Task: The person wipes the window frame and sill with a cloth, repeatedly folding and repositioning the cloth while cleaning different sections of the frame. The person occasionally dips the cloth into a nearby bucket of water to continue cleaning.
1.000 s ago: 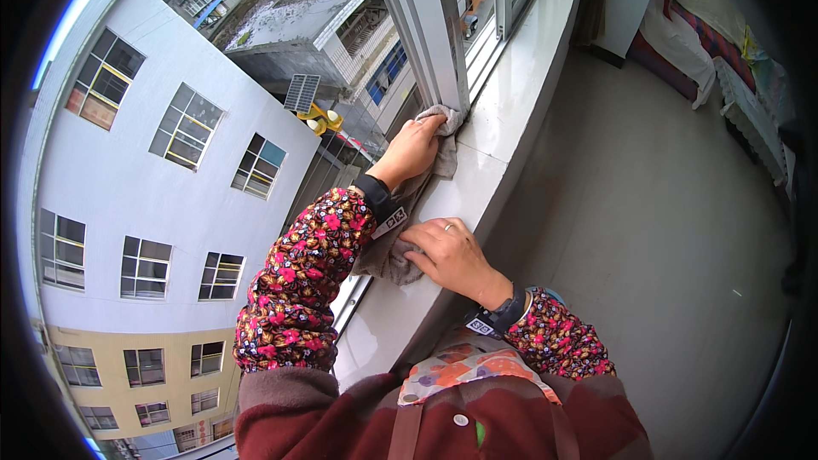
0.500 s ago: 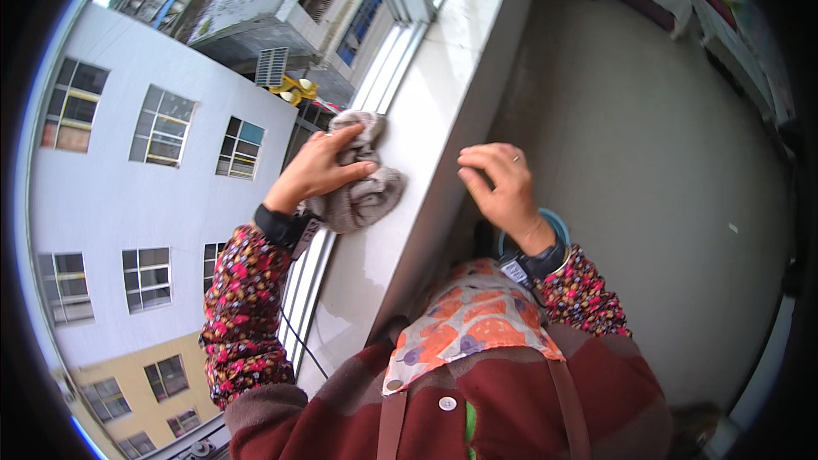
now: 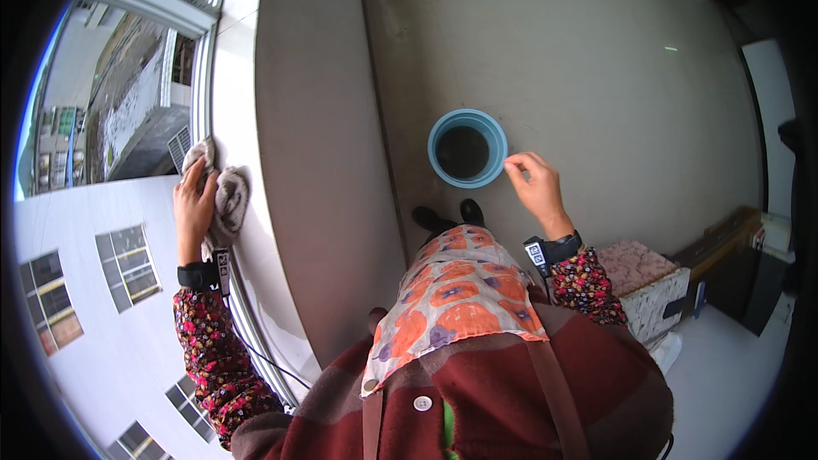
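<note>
The left hand (image 3: pixel 194 209) lies over a crumpled grey-brown cloth (image 3: pixel 230 204), its fingers slightly apart; whether they clamp the cloth or only press on it, I cannot tell. The cloth rests on the pale window sill (image 3: pixel 234 77), against the window frame (image 3: pixel 203 85). The right hand (image 3: pixel 538 192) is raised over the grey floor (image 3: pixel 596 60), fingers curled toward the thumb, though whether the tips meet is unclear. Just left of it in view, a round blue bucket (image 3: pixel 468 183) stands on the floor, ahead of two dark shoes (image 3: pixel 470 211) and an orange-patterned apron (image 3: pixel 464 290)
</note>
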Available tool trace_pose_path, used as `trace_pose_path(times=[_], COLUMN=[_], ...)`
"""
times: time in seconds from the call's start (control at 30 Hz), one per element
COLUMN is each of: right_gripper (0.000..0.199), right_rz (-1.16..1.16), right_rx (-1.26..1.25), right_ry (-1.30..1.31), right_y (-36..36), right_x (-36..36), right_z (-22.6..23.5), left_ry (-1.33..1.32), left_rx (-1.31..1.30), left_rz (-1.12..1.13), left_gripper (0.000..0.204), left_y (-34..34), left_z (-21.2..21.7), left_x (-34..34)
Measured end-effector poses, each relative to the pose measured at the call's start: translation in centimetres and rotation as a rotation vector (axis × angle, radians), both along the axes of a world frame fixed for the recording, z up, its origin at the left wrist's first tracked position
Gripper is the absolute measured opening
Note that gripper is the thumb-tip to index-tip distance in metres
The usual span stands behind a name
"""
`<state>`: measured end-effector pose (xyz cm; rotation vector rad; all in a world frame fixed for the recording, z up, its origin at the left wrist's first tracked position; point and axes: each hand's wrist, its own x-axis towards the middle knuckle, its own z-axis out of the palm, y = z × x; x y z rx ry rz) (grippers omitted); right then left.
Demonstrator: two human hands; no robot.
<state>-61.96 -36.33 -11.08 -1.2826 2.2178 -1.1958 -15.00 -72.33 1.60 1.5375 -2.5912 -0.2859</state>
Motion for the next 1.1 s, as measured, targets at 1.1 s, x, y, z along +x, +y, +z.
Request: trace_pose_path(times=[1.1], right_gripper=[0.032], right_rz=[-1.277], right_rx=[0.71], right_ry=[-0.273], right_y=[67.9], right_x=[9.2], right_z=[-22.8], left_ry=[-0.065], left_rx=[-0.009], left_rz=[0.476], left_gripper=[0.055], left_y=[25.1], left_z=[1.1], left_x=[14.9])
